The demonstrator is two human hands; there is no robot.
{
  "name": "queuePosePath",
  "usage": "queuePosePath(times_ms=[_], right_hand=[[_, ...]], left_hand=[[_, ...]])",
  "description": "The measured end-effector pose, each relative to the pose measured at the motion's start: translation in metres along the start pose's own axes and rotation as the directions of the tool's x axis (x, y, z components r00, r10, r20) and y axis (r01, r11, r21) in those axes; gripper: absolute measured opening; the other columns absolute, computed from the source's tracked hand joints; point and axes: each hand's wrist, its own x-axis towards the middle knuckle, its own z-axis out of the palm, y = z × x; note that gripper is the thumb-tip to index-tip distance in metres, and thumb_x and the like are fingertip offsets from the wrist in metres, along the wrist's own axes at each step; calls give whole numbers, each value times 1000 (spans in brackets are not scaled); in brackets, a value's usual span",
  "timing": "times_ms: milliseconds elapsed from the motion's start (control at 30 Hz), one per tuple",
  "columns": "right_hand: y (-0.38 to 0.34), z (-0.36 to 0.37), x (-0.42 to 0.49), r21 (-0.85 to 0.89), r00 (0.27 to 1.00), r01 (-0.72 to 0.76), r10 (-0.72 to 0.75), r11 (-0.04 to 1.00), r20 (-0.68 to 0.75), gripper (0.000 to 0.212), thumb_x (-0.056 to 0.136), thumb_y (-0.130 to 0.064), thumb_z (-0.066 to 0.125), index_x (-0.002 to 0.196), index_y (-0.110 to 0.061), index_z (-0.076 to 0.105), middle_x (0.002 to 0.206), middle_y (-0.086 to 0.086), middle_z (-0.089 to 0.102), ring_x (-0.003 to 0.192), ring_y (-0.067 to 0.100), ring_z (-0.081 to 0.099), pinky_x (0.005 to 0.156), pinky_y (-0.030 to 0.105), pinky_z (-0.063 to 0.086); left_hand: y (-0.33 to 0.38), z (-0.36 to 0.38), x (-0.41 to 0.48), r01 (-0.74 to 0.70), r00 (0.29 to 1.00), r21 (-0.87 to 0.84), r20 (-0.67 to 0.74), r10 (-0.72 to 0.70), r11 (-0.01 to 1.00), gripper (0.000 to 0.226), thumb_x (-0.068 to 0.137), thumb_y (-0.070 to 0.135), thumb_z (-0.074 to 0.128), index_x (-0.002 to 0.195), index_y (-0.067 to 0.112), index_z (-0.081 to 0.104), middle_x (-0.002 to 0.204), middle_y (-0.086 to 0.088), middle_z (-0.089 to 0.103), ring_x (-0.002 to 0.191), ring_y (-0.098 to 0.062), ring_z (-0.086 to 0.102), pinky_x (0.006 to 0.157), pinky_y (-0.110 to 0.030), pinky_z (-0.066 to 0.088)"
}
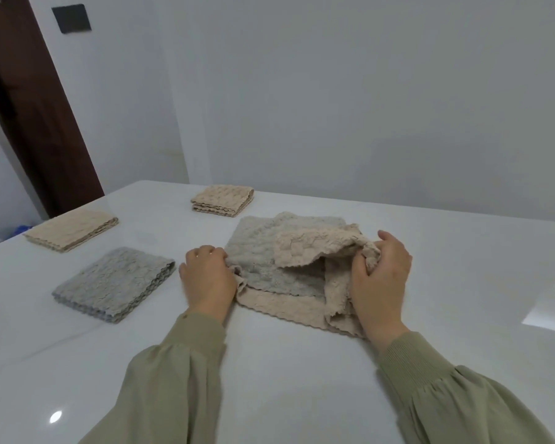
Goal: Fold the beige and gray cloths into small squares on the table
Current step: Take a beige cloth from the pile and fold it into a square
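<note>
– Holding anything, are the person's hands?

– Both are. The right hand [382,277] has its fingers curled round a bunched corner of the raised beige cloth [314,245], lifted slightly off the pile. The left hand [209,277] is curled too, knuckles up, pinching the ruffled left edge of the bottom beige layer [279,306].

– And the pile sits where?

– Mid-bench, just beyond both wrists. An open gray cloth [263,261] lies spread on the bottom beige layer, which shows along the near side. The raised beige cloth drapes over the gray one's right part and runs down under the right hand. Whether the two beige pieces are one cloth cannot be told.

– Any folded ones?

– Three, apart from each other and from the pile. A folded gray cloth [114,282] lies left of the left hand. A near folded beige cloth [71,232] sits further left, by the bench's edge. A far folded beige cloth [222,200] rests behind the pile, toward the wall [366,91].

– The bench [269,363] itself?

– White and glossy, catching reflections. Olive sleeves [180,363] cover both forearms. A dark brown door [29,107] stands at far left, with a black plate [71,18] on the wall beside it.
</note>
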Motion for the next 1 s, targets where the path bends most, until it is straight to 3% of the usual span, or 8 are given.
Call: queuePosePath(times_ms=[100,167,267,400,500,700,867,1000], right_hand=[[-5,3,0,-84,981,-53,67,995,182,34,87,-26,60,117,-17,47,146,7,36,138,23,26,116,54,9],[-1,8,-2,-288,888,-34,161,957,431,50,85,-43,58,130,-25,43,150,0,31,142,20,19,115,51,4],[7,12,-1,-362,756,81,179,928,629,25,77,-42,61,95,-27,52,112,-4,57,116,23,48,103,48,33],[4,4,5,-299,837,29,140,954,529,7,80,-15,53,74,-15,51,67,-3,54,71,22,53,66,31,40],[-2,-3,1,-182,976,-6,46,983,215,10,82,-7,53,75,-11,47,61,-6,45,60,9,37,89,38,39],[1,-17,2,119,993,-80,89,990,-78,52,77,-4,60,127,-10,46,123,9,52,114,22,46,103,51,37],[-3,-33,-18,112,848,-105,30,988,530,79,74,-10,65,142,-26,28,145,-8,34,135,10,34,113,30,28],[-11,-37,-27,152,781,45,-129,987,611,76,84,-31,63,146,-32,19,151,-22,16,139,-7,13,108,7,15]], left_hand=[[31,-10,-16,-218,976,-159,-56,212,963,32,93,25,45,119,14,62,123,-4,61,117,-24,47,99,-36,33],[51,-10,-35,-271,944,-171,142,296,947,60,94,48,40,142,11,38,143,-7,45,133,-23,35,110,-38,26],[58,0,-50,-306,798,-36,535,277,951,102,83,76,29,150,11,-9,160,-4,-4,147,-23,-3,118,-49,3],[51,3,-40,-309,774,-23,575,265,951,110,77,82,30,150,11,-13,160,-2,-9,147,-19,-6,118,-48,1],[44,5,-33,-317,770,-25,576,273,948,106,79,80,30,150,14,-12,160,1,-7,147,-16,-4,118,-46,1],[18,5,-12,-290,800,-53,534,273,955,96,82,76,33,152,20,0,160,3,3,147,-16,-1,118,-46,1],[4,1,-15,-269,862,-278,358,359,922,74,89,49,54,149,20,23,153,1,30,143,-18,22,117,-41,18],[22,-16,-39,-95,835,-717,320,447,690,53,95,13,46,143,31,36,141,13,44,129,-4,41,105,-24,35]])
